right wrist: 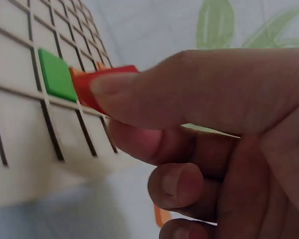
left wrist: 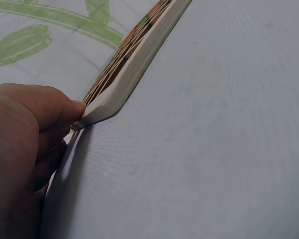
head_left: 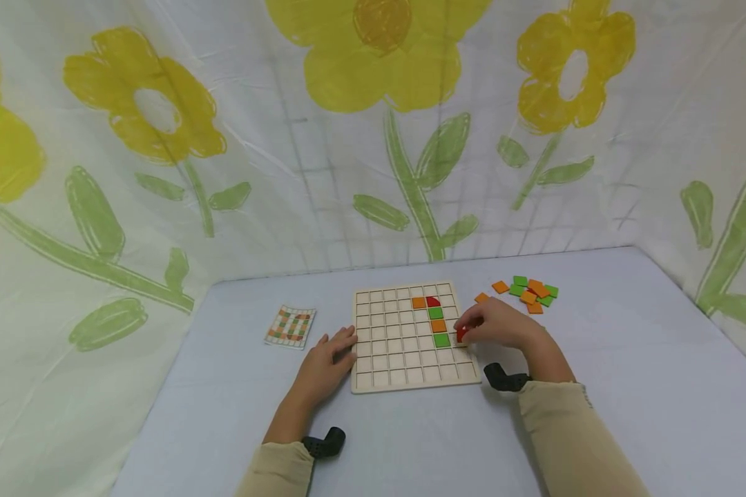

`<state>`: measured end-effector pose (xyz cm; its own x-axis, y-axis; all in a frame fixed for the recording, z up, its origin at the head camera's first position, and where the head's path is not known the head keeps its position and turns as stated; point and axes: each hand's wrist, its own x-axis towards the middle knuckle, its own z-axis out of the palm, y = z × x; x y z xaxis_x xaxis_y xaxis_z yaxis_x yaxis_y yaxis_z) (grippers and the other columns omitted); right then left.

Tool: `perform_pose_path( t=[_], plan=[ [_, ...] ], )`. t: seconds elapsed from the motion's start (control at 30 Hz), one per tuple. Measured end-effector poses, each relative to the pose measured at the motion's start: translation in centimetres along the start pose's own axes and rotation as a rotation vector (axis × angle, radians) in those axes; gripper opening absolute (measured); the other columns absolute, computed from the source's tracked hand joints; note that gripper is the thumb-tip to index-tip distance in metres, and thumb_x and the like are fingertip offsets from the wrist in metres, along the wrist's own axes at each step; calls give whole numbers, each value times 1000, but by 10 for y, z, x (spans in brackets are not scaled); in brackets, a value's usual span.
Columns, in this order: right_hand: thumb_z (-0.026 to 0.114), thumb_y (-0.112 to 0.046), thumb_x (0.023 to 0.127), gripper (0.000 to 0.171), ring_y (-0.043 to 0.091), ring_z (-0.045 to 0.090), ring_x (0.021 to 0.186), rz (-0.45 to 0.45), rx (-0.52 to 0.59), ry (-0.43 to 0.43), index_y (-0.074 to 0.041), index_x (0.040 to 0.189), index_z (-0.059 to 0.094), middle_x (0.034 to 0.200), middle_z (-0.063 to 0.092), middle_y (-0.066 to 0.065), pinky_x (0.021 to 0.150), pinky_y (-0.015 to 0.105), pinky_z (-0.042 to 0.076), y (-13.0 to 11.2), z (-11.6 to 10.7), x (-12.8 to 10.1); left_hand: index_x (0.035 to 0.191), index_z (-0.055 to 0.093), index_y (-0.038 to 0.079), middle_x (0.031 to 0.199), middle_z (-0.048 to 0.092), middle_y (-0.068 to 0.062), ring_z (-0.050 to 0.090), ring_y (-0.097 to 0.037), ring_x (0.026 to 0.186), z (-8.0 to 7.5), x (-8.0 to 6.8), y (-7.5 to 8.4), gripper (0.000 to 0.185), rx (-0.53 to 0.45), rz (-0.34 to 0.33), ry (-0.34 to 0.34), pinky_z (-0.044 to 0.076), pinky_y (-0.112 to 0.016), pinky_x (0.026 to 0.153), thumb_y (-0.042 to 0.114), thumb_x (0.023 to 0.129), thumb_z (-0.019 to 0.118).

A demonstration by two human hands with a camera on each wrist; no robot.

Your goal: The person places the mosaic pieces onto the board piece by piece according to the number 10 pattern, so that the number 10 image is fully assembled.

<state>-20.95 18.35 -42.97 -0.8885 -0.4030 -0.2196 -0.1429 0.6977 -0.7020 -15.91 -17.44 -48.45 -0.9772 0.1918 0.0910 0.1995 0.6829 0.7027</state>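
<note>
A pale wooden grid board (head_left: 398, 366) lies on the table. Its cells hold an orange tile (head_left: 418, 302), a red tile (head_left: 433, 301), and below them a green (head_left: 435, 313), an orange (head_left: 438, 325) and a green tile (head_left: 441, 339). My right hand (head_left: 497, 324) pinches a red tile (head_left: 461, 334) between thumb and finger just right of the lowest green tile (right wrist: 56, 74); the red tile (right wrist: 92, 87) hovers tilted over the board (right wrist: 25, 169). My left hand (head_left: 326, 362) rests against the board's left edge, fingers touching its corner (left wrist: 102, 110).
A loose pile of orange and green tiles (head_left: 531, 293) lies to the right behind the board. A small pattern card (head_left: 290, 326) sits to the left. A flower-printed cloth wall (head_left: 373, 138) surrounds the light table (head_left: 628, 386).
</note>
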Motion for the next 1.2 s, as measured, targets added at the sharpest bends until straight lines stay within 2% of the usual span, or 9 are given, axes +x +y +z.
perform_pose_path(
  t=[0.13, 0.27, 0.53, 0.87, 1.0, 1.2],
  plan=[
    [82, -15, 78, 14, 17, 55, 74, -37, 35, -65, -16, 90, 74, 76, 65, -1, 67, 29, 48, -10, 11, 2, 132, 63, 12, 149, 48, 5, 41, -17, 142, 0, 0, 1, 39, -2, -9, -2, 17, -42, 126, 21, 95, 66],
    [82, -14, 76, 13, 16, 56, 71, -61, 10, -92, -16, 83, 72, 73, 64, -2, 65, 29, 49, -17, 21, 5, 133, 63, 12, 149, 48, 5, 41, -17, 142, 0, 0, 1, 39, -9, -14, -5, 17, -43, 126, 21, 95, 66],
    [81, -14, 77, 11, 16, 52, 68, -30, -55, -68, -16, 80, 71, 70, 59, -1, 61, 28, 44, -21, 29, 8, 132, 63, 11, 149, 48, 5, 41, -16, 142, 0, 0, 1, 39, -9, -11, -5, 17, -42, 126, 21, 95, 65],
    [81, -17, 77, 10, 16, 51, 68, -11, -54, -65, -19, 80, 72, 69, 57, 0, 60, 28, 42, -20, 30, 10, 132, 63, 10, 149, 48, 5, 41, -16, 142, -1, 0, 1, 38, -10, -4, -9, 17, -41, 126, 21, 95, 65],
    [80, -22, 80, 13, 18, 51, 71, 21, -54, 12, -20, 91, 73, 76, 58, 1, 60, 29, 42, -15, 24, 12, 132, 63, 11, 149, 48, 5, 41, -16, 142, -1, 0, -1, 38, -5, -2, -6, 17, -42, 126, 21, 95, 65],
    [71, -26, 89, 40, 24, 51, 83, 161, -91, 278, -8, 125, 66, 96, 58, 11, 63, 31, 43, 0, 8, 12, 132, 63, 11, 149, 48, 4, 41, -16, 142, -1, 1, -1, 38, -11, 6, -5, 17, -42, 126, 21, 95, 65]
  ],
)
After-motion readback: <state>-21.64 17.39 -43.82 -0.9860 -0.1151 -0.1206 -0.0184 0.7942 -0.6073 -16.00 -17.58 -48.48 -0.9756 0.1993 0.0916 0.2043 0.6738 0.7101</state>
